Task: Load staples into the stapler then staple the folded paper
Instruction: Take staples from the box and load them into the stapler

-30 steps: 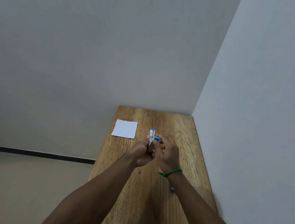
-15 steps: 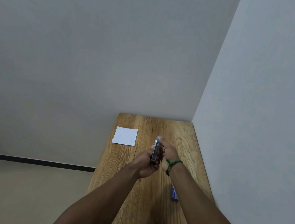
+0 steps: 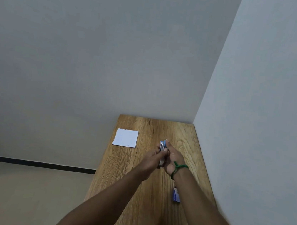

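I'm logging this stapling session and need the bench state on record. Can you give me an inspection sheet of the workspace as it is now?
Surface: wooden table, set into the corner of two walls; bare grain over most of it.
Job's things: blue stapler held above the table between both hands; folded paper lies flat near the far left edge, apart from the hands; small blue staple box lies near the right forearm.
Clutter: nothing seen.
Grippers: left hand and right hand both closed on the stapler; green wristband on the right wrist.
Cables: nothing seen.
Surroundings: plain grey walls; beige floor with dark skirting.
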